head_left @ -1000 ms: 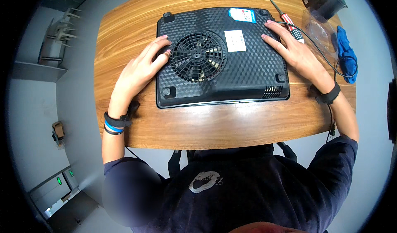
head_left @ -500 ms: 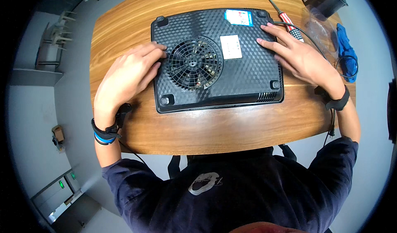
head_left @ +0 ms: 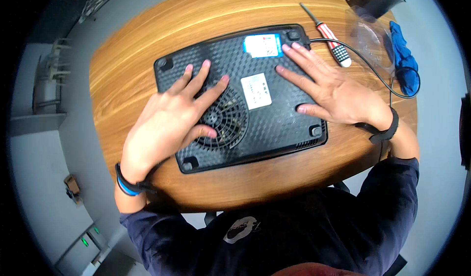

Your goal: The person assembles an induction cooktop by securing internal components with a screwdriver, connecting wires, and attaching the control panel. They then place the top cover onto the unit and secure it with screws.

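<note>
— Black appliance (head_left: 245, 97): lying underside up at the middle of the wooden table (head_left: 147, 55), fan grille and rubber feet showing.
— Hands?
— Left hand (head_left: 169, 124) flat over the grille, fingers spread wide; right hand (head_left: 333, 92) flat at 3 o'clock, fingers wide too. Gripping nothing, likely pressing to steady it.
— Long axis?
— Running 10 to 4 o'clock; cord (head_left: 373, 65) leaving at 1 o'clock, beside the screwdriver (head_left: 328, 36).
</note>
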### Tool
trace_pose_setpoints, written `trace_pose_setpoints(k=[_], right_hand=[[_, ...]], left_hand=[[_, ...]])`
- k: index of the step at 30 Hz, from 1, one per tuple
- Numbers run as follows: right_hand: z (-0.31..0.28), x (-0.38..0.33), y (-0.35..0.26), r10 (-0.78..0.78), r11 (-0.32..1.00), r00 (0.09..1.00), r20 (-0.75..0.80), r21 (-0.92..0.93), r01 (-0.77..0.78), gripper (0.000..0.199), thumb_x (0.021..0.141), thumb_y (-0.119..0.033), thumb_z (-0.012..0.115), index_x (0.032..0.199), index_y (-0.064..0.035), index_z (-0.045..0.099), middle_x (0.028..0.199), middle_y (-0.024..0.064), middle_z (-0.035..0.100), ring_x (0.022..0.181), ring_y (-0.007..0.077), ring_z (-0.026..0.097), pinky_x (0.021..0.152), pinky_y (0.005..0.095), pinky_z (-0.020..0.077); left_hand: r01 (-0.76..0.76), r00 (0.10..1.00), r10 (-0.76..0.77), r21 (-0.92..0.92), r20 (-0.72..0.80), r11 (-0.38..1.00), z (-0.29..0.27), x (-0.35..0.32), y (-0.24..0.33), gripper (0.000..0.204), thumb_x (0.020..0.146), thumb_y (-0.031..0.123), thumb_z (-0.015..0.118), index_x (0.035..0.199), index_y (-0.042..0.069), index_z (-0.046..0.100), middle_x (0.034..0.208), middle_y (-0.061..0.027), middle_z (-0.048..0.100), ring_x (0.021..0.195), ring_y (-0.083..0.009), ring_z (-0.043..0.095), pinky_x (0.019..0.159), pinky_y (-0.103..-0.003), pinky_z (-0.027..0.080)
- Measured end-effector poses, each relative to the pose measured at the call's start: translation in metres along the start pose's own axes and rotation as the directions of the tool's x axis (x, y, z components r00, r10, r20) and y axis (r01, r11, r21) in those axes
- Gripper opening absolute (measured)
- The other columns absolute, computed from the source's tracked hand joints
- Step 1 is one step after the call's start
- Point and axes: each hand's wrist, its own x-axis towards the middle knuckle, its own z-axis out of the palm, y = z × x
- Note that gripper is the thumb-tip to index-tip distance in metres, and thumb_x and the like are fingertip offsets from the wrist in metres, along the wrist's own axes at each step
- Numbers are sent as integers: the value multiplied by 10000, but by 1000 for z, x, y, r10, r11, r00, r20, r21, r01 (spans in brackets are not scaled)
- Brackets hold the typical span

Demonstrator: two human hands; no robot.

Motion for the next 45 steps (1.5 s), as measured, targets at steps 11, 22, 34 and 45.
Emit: trace_pose_setpoints(k=[11,22,34,45], right_hand=[[1,-7,11,-100,991,988,-118,76,109,805,1087,-440,705,1750,-112,388,1852,258,204,1714,446,222,1363,589,311],[-73,-97,146,490,870,841,-228,77,-487,217,1037,-135,767,1228,-31,749,1085,177,800,1021,377,765,903,464,604],[-49,-81,176,584,808,811,-10,99,-581,240,845,36,876,1009,2,704,866,90,718,813,261,666,781,399,559],[-58,-88,174,595,798,803,-29,141,-586,117,915,1,767,1031,6,754,839,84,731,773,208,664,766,361,574]], left_hand=[[76,997,-76,41,10,996,-11,5,28,1081,772,310,922,1718,100,443,1669,-278,529,1349,-421,678,1091,-477,598],[80,997,-80,5,-2,997,-36,18,36,861,769,228,951,1558,68,643,1707,-125,543,1334,-371,694,1048,-471,622],[151,988,-145,-206,44,967,-35,21,22,873,689,162,992,1513,124,707,1707,-31,544,1147,-388,768,959,-450,662],[181,983,-179,-234,26,955,-27,20,22,925,662,124,996,1533,106,684,1715,-42,528,1253,-424,719,1026,-482,639]])
